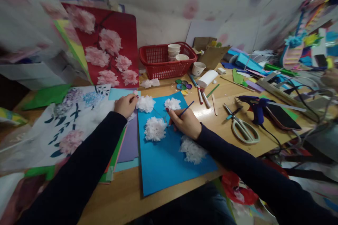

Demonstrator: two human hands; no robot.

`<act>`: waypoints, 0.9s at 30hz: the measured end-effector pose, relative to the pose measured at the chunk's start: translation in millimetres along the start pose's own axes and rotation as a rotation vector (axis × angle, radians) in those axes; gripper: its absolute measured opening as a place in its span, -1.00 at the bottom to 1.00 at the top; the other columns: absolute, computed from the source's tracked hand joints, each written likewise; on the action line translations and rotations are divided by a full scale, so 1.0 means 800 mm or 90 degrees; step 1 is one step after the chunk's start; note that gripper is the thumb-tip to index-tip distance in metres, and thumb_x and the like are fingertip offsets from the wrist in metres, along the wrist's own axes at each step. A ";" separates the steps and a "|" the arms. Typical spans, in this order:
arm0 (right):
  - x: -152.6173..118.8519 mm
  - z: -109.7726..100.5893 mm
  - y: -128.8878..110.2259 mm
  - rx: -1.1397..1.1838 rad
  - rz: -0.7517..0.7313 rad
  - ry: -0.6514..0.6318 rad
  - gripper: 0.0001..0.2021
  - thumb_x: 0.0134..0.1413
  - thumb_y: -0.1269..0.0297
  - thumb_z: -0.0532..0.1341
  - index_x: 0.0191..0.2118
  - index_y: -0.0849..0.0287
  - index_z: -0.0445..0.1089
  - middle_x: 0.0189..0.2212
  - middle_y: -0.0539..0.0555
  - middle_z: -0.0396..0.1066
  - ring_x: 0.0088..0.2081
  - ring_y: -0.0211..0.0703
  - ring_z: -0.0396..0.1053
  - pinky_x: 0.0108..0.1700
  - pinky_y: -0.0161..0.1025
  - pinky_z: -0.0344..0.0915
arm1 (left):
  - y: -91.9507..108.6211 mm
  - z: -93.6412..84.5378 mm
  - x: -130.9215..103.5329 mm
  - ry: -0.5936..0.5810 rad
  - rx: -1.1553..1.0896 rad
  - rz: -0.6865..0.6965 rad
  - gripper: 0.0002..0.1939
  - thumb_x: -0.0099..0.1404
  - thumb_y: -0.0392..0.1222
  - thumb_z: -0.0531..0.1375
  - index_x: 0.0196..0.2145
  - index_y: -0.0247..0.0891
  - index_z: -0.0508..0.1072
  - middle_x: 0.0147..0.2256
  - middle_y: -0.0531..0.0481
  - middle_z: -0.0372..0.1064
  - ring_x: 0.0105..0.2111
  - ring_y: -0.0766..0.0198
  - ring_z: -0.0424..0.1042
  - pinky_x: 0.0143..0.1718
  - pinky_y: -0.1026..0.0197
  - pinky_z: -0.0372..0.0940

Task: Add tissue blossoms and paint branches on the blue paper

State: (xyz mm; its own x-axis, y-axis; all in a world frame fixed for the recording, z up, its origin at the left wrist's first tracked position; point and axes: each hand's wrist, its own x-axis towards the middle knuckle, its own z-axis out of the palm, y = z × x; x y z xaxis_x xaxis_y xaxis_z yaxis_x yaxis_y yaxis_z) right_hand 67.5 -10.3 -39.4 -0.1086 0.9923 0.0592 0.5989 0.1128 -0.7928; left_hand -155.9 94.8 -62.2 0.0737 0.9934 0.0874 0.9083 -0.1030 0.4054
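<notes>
A blue sheet of paper (169, 172) lies on the table in front of me. On it are several white tissue-paper flowers: one at the upper left (146, 104), one at the top (172, 104), one at middle left (155, 129) and one partly under my right forearm (193, 150). My right hand (186, 123) grips a thin blue paintbrush (186, 109), its tip low among the flowers, over faint dark lines. My left hand (126, 105) is closed at the sheet's left edge, beside the upper-left flower; what its fingertips pinch, if anything, is hidden.
Behind the sheet stand a red basket (165, 69) with paper cups and a paint palette (182, 85). Scissors (244, 128), a glue gun (255, 107) and a phone (282, 116) lie at right. A red flower picture (126, 24) leans at left; coloured papers (129, 147) lie below it.
</notes>
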 end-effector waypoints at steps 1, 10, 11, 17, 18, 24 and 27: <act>-0.009 -0.002 -0.001 0.006 0.014 -0.018 -0.40 0.24 -0.11 0.00 -0.65 0.21 0.39 -0.82 -0.02 0.26 -0.75 -0.37 0.20 -0.57 -0.40 0.16 | 0.000 0.000 0.000 -0.001 -0.001 -0.002 -0.63 0.30 -0.06 -0.03 -0.13 -0.20 0.49 -0.19 -0.06 0.55 -0.16 0.16 0.44 -0.23 0.25 0.16; 0.018 -0.003 0.006 0.047 0.003 0.074 -0.44 0.24 -0.08 0.01 -0.62 0.22 0.36 -0.80 -0.04 0.28 -0.74 -0.38 0.21 -0.57 -0.41 0.17 | 0.002 -0.001 0.000 -0.003 0.005 0.001 -0.63 0.31 -0.06 -0.04 -0.12 -0.19 0.49 -0.19 -0.05 0.55 -0.16 0.17 0.45 -0.23 0.26 0.17; 0.022 -0.001 0.008 0.046 0.000 0.067 -0.45 0.25 -0.06 0.01 -0.62 0.22 0.36 -0.80 -0.04 0.27 -0.74 -0.38 0.21 -0.57 -0.41 0.17 | 0.002 -0.002 0.000 -0.003 0.005 0.002 -0.62 0.31 -0.06 -0.04 -0.12 -0.20 0.49 -0.18 -0.07 0.54 -0.16 0.17 0.45 -0.22 0.26 0.17; -0.012 -0.007 -0.001 0.020 0.019 -0.039 -0.44 0.26 -0.04 0.01 -0.63 0.23 0.39 -0.81 -0.03 0.28 -0.77 -0.40 0.18 -0.59 -0.42 0.16 | 0.000 0.001 0.001 0.000 -0.002 -0.004 -0.62 0.31 -0.04 -0.03 -0.12 -0.20 0.49 -0.19 -0.06 0.54 -0.16 0.16 0.44 -0.21 0.25 0.17; -0.016 -0.009 -0.003 0.023 0.021 -0.044 -0.44 0.26 -0.04 0.02 -0.62 0.23 0.40 -0.81 -0.03 0.27 -0.77 -0.40 0.18 -0.60 -0.42 0.16 | 0.000 0.001 0.001 0.000 -0.003 -0.005 -0.62 0.31 -0.03 -0.03 -0.12 -0.20 0.49 -0.19 -0.05 0.54 -0.16 0.16 0.44 -0.21 0.25 0.17; 0.017 -0.006 0.004 0.065 -0.001 0.068 -0.45 0.25 -0.06 0.02 -0.60 0.23 0.37 -0.78 -0.04 0.28 -0.76 -0.40 0.19 -0.62 -0.43 0.14 | 0.000 -0.001 0.001 -0.002 -0.006 0.006 -0.62 0.30 -0.05 -0.03 -0.13 -0.22 0.49 -0.19 -0.07 0.54 -0.17 0.18 0.45 -0.22 0.27 0.18; 0.015 -0.001 0.008 0.049 -0.006 0.032 -0.46 0.25 -0.03 0.03 -0.61 0.23 0.37 -0.79 -0.04 0.28 -0.76 -0.40 0.20 -0.60 -0.43 0.16 | 0.000 0.000 0.000 0.001 -0.007 0.009 -0.62 0.30 -0.05 -0.04 -0.14 -0.22 0.49 -0.20 -0.07 0.54 -0.19 0.18 0.45 -0.23 0.27 0.18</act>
State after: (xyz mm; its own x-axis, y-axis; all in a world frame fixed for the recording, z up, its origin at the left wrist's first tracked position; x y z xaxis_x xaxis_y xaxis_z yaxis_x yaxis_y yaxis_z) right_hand 70.7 2.0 -42.8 -0.0724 0.9928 0.0955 0.5348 0.1195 -0.8365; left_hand -155.8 95.1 -61.8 0.0852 0.9919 0.0947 0.9029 -0.1170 0.4136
